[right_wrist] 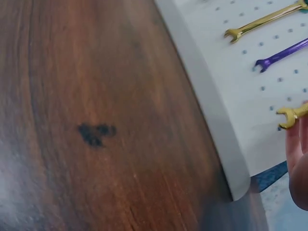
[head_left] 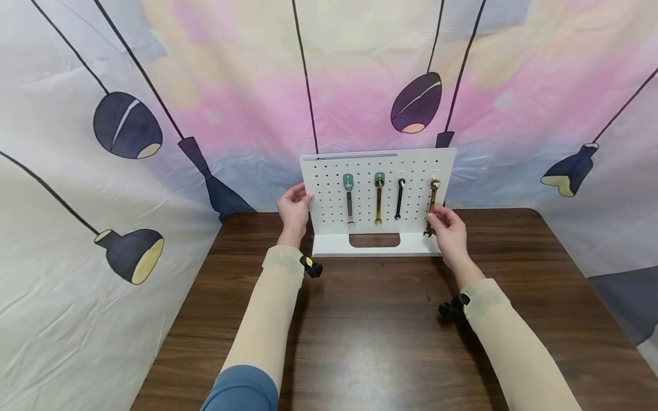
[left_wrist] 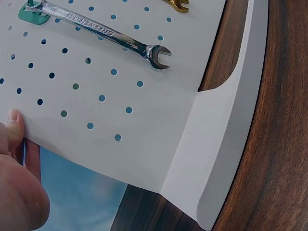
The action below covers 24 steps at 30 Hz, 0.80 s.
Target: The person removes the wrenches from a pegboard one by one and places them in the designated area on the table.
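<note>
A white pegboard stand (head_left: 327, 197) stands upright at the back of the table, with wrenches hanging in a row. My left hand (head_left: 295, 214) holds the board's left edge; in the left wrist view the thumb (left_wrist: 14, 127) lies on the front while other fingers are behind. At the right end, my right hand (head_left: 449, 234) pinches a gold wrench (head_left: 433, 197) by its lower part; its top ring is at a hook on the board. Its open end (right_wrist: 290, 117) shows beside the fingers in the right wrist view.
Left to right hang a silver wrench (head_left: 349, 202) and a gold wrench (head_left: 378, 202) on green-backed hooks, then a smaller wrench (head_left: 399, 200), purple in the right wrist view. The brown wooden table (head_left: 370, 331) lies in front. A patterned curtain (head_left: 247, 103) hangs behind.
</note>
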Motion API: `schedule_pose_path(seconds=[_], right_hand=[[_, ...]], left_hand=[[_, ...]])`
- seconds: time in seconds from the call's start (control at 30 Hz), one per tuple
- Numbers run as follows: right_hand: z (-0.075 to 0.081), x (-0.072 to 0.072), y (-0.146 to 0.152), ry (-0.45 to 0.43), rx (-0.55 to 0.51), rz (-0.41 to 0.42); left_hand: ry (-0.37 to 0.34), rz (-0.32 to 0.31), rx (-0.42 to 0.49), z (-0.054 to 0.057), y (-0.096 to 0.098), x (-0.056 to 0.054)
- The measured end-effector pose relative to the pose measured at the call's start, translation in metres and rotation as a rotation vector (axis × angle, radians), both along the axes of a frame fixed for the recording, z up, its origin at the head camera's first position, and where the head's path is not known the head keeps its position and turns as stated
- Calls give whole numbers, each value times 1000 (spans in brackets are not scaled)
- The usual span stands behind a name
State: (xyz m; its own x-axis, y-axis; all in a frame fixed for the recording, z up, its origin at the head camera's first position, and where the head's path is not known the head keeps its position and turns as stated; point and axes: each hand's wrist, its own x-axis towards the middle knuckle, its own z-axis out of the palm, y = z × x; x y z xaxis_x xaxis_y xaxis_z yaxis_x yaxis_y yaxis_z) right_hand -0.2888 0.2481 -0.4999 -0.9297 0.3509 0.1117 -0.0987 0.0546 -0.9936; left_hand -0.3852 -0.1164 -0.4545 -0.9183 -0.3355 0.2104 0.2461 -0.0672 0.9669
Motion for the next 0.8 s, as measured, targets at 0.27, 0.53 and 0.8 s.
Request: schedule_pose_path(seconds=[0.27, 0.53, 0.8], right_hand=[[18, 20, 2, -34, 23, 88], [25, 31, 7, -103, 48, 116], [17, 33, 6, -112, -12, 100]], left_hand=[[-14, 11, -3, 3, -4, -1], [-35, 21, -7, 3, -3, 1], [-22, 27, -24, 3, 3, 4]])
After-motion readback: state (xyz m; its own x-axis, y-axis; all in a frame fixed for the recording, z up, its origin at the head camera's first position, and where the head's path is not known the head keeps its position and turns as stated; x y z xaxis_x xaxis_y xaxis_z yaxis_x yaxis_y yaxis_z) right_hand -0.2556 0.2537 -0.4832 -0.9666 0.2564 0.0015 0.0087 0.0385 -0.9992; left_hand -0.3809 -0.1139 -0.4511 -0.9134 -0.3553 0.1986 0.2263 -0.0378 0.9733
